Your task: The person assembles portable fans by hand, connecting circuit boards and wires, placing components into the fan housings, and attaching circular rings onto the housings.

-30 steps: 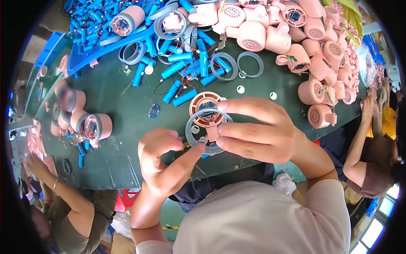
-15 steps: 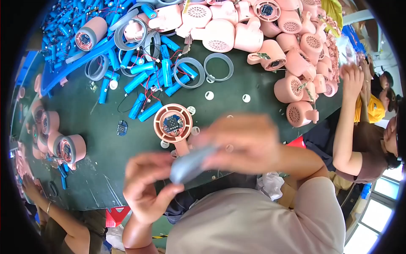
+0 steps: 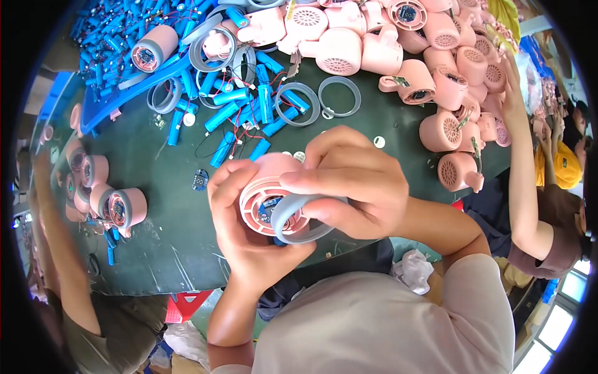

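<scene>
Above the near edge of the dark green tabletop (image 3: 156, 249), the left hand (image 3: 249, 243) cups a pink round fan housing (image 3: 268, 196) from below, steadying it while the right hand (image 3: 349, 181) pinches a grey ring (image 3: 293, 218) against its open face.

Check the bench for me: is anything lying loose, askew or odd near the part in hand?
One thing stands out: a small dark circuit board lies alone on the green table, apart from the blue cylinders. The grey ring sits tilted across the pink housing between the left hand and right hand, not seated flush.
</scene>
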Motion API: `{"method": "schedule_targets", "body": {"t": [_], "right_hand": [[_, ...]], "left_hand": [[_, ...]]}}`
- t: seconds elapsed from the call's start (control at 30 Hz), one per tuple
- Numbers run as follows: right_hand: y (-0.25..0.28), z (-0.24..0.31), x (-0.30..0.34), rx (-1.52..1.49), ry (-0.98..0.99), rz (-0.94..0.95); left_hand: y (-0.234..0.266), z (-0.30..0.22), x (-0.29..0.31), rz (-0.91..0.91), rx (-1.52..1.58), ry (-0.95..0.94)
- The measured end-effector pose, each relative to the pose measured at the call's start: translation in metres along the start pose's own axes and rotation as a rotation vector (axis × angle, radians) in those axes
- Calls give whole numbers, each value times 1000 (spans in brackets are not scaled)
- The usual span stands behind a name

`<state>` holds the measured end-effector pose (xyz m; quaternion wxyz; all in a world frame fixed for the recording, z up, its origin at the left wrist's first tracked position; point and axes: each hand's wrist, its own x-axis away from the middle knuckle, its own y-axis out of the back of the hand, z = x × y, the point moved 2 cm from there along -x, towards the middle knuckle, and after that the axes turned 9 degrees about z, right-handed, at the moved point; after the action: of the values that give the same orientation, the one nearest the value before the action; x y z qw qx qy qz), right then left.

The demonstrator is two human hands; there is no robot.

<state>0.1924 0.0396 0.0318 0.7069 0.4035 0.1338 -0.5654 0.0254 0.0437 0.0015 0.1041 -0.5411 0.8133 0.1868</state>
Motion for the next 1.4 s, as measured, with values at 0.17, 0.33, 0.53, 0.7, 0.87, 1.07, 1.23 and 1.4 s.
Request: {"method": "schedule_targets", "body": {"t": [0.17,0.33,0.53,0.7,0.87,1.07,1.23,1.4], "right_hand": [[9,2,-7,162,78,-74],[19,-3,-3,181,149,-98],[31,10,-5,159,250,-126],[41,18,-3,179,337,-172],[59,42,24,382,267,-303],[41,87,60,402,-331,-343],[-16,82,70,-94,-510,-170],[0,88,92,138,-561,28]], "left_hand": [[-12,-5,-11,166,281,207],[-15,-11,-10,251,677,328],[-20,-27,-13,219,671,246],[-27,-41,-15,245,561,240],[-47,-58,-9,353,459,151],[-45,-76,37,428,106,115],[-36,-86,83,391,132,174],[-13,-58,78,519,-243,-156]]}}
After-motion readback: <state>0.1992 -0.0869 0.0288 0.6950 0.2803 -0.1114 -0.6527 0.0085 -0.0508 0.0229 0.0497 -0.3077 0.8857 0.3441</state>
